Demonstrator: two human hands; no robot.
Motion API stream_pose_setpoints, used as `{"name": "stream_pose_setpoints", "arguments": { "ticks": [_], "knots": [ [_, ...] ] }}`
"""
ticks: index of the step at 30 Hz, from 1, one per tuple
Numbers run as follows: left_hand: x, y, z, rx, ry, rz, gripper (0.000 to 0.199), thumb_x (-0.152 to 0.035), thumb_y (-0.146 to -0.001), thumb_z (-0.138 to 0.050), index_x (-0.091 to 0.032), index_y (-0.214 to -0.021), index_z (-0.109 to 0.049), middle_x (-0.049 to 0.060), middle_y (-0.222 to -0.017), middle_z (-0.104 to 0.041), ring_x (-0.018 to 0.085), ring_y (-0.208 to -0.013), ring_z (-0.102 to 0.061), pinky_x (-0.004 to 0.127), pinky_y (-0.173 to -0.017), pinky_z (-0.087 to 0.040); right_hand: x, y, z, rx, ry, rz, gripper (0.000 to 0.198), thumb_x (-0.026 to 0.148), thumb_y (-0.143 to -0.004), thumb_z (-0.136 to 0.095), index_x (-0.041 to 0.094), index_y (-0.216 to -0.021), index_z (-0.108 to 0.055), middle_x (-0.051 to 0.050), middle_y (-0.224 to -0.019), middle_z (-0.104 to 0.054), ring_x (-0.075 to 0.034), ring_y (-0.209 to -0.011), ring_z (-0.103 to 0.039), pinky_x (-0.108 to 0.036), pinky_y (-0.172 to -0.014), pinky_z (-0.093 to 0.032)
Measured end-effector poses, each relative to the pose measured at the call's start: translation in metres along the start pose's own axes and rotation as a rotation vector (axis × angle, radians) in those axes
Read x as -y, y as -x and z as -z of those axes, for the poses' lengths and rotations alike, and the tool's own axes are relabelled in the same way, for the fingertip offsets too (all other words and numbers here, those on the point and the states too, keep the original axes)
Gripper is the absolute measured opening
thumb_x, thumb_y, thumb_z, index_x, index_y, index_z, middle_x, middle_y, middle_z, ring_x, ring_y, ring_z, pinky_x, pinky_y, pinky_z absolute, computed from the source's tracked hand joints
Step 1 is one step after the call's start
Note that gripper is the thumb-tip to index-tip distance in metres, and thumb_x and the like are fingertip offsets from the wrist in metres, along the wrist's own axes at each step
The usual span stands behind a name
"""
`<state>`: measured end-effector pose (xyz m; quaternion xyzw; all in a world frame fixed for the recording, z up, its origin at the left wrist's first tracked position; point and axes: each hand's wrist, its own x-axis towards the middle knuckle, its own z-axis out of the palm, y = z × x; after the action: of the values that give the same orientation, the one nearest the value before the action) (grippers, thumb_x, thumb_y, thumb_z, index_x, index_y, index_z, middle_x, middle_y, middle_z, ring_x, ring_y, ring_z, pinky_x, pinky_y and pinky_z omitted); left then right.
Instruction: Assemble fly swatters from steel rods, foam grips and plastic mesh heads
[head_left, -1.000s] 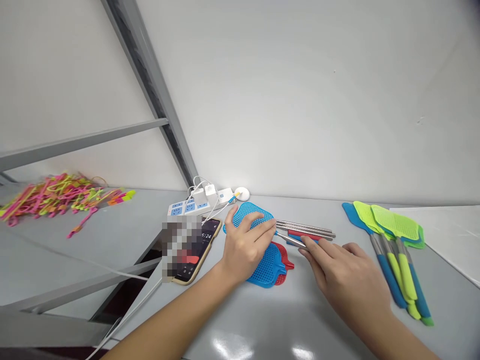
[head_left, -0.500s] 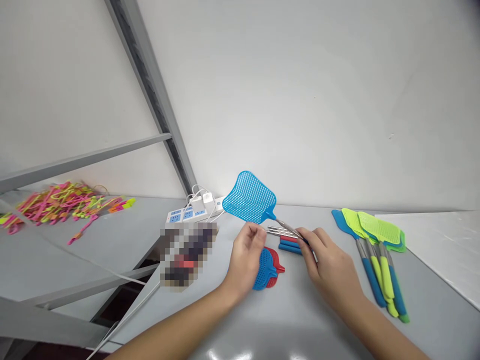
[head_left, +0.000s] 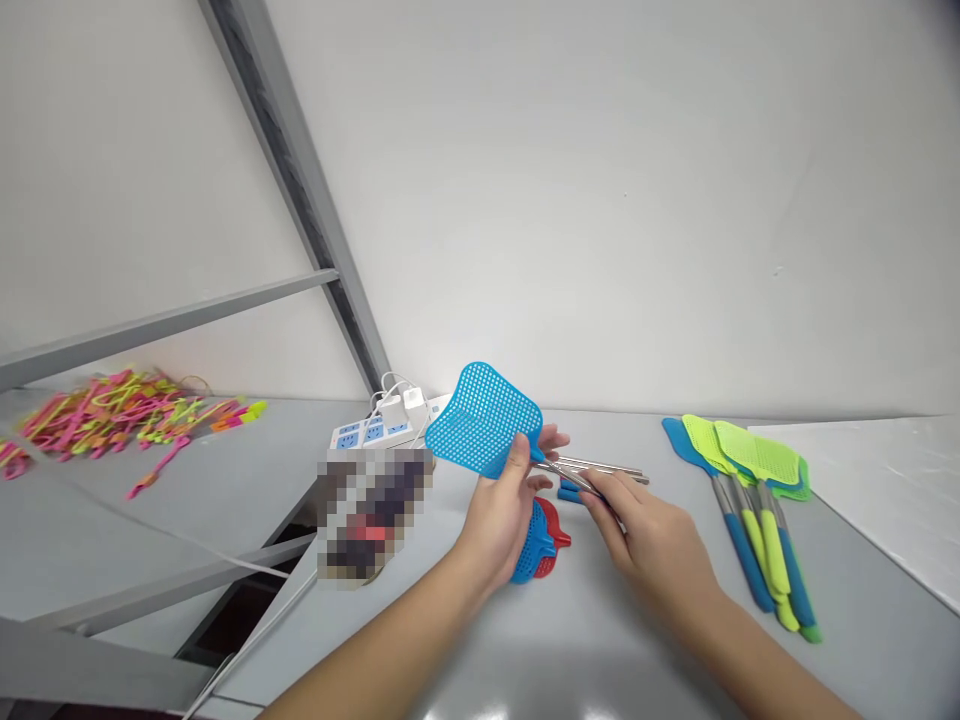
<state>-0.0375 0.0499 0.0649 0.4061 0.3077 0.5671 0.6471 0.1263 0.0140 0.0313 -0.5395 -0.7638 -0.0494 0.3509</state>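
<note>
Shows, to judge by the pose, the seating or checking of a blue swatter head (head_left: 480,420) on a slender metal shaft (head_left: 564,472), raised above the tabletop (head_left: 622,640) between both hands. At the shaft, right hand (head_left: 649,530): grip clamped on the metal between thumb and fingers, apart from the neck of the head. At the neck, left hand (head_left: 491,525): thumb laid over the mesh beside the joint, fingers stretched out behind, grip loosely curved; impossible to tell whether pressing firmly on the plastic. Mesh tilted up towards the left, shaft sloping down to the right, lower end partly hidden by the right hand and with no handle visible. Just behind, on the tabletop: loose metal rods (head_left: 615,468) and blue handles (head_left: 571,495), partly covered. Beside the left hand, lying flat and overlapping: a second blue head (head_left: 532,548) and a red head (head_left: 555,517), both without shafts. Well apart to the right: assembled swatters (head_left: 772,550) in an overlapping group, each visible handle fitted over a metal shaft. By comparison, likely lacking from the piece in hand: a handle at the lower end. For the next move, probably calls for a firm left hold at the neck, with straight pressure from the right along the shaft, avoiding any bending of the thin plastic.
</note>
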Motion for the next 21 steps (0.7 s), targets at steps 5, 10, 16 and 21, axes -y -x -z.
{"name": "stream_pose_setpoints", "arguments": {
  "ticks": [5,10,16,21],
  "knots": [
    [0.008,0.010,0.003,0.022,0.003,0.022,0.035,-0.051,-0.093,-0.055,-0.021,-0.102,-0.070,0.010,-0.115,-0.070,0.022,-0.101,-0.065,0.031,-0.078,-0.051,0.008,-0.003,0.007,0.262,-0.398,-0.191,0.028,0.040,-0.101,-0.038,0.025,-0.099,-0.061,0.000,-0.085,-0.066,-0.016,-0.070,-0.059,-0.027,-0.063,-0.039],
    [0.012,0.012,0.004,0.100,0.033,0.038,0.034,-0.052,-0.092,-0.054,-0.023,-0.099,-0.070,0.011,-0.119,-0.068,0.018,-0.072,-0.067,0.030,-0.054,-0.051,0.017,-0.009,0.019,0.615,-1.064,-0.485,0.041,0.054,-0.098,-0.041,0.020,-0.082,-0.056,0.007,-0.056,-0.032,-0.008,-0.048,-0.026,-0.022,-0.046,-0.022],
    [0.013,0.014,0.003,0.095,-0.005,0.022,0.037,-0.056,-0.090,-0.056,-0.023,-0.089,-0.073,0.010,-0.105,-0.074,0.022,-0.093,-0.067,0.035,-0.079,-0.052,0.009,-0.009,0.028,0.902,-1.487,-0.771,0.038,0.055,-0.095,-0.047,0.020,-0.083,-0.055,0.010,-0.050,-0.024,-0.006,-0.041,-0.011,-0.021,-0.037,-0.010],
    [0.013,0.015,0.001,0.076,0.002,0.029,0.038,-0.059,-0.087,-0.058,-0.023,-0.089,-0.072,0.009,-0.095,-0.074,0.022,-0.082,-0.068,0.031,-0.067,-0.050,0.009,-0.010,0.031,0.875,-1.435,-0.753,0.039,0.055,-0.096,-0.046,0.019,-0.086,-0.057,0.010,-0.051,-0.025,-0.006,-0.042,-0.012,-0.021,-0.038,-0.012]
  ]
}}
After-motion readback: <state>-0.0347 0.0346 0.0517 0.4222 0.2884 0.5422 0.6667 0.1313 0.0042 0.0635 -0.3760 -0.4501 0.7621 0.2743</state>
